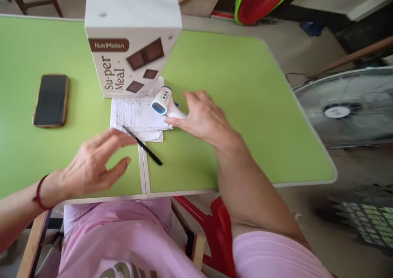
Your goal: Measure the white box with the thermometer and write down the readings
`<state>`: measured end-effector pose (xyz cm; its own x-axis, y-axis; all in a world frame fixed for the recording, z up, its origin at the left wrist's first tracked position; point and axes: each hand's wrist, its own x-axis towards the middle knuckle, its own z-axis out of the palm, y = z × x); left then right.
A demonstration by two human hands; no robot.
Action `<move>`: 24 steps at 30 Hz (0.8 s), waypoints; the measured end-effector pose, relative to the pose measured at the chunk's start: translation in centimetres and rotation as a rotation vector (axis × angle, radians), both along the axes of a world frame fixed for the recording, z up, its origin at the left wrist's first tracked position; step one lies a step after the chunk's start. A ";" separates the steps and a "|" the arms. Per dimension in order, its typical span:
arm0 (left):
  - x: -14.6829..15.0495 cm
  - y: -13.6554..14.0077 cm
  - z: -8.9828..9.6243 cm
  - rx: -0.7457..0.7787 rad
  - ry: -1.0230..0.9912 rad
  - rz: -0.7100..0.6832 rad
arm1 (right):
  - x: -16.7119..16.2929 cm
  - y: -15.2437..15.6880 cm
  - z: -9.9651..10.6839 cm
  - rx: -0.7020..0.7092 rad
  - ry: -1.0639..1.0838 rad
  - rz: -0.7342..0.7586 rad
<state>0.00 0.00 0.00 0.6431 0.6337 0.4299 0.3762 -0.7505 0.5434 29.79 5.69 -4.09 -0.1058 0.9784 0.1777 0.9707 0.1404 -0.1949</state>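
A white and blue infrared thermometer (166,102) lies on some handwritten papers (132,113), its small screen facing me. My right hand (204,118) is around its handle end, thumb and fingers spread apart, not closed on it; whether the thumb touches it I cannot tell. Over the near left part of the table, my left hand (98,159) holds nothing, with thumb and fingers apart. Its fingertips are close to a black pen (147,149), which lies slanting from the papers onto the tabletop.
Behind the papers stands a white Su-per Meal box (129,32). A phone (51,100) lies at the left of the green table (239,73). Beyond the table's right edge is a fan (340,110). A red plastic chair (215,233) shows below the near edge.
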 end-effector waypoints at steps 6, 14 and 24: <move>-1.8 11.3 -6.1 -0.171 -0.465 0.501 | -0.7 1.8 -1.9 -0.219 0.156 -0.084; -0.7 16.0 -6.9 -0.541 -0.609 0.292 | -2.4 -0.2 -1.1 -0.154 1.033 -0.025; 0.8 12.6 -6.2 -0.480 -0.460 0.610 | -9.2 -1.6 -1.2 -0.415 1.615 0.032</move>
<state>0.84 12.65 -6.20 -0.0334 0.9860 0.1634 0.3029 -0.1458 0.9418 20.61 4.07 -5.24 -0.1040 0.9850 -0.1374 -0.2543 -0.1598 -0.9538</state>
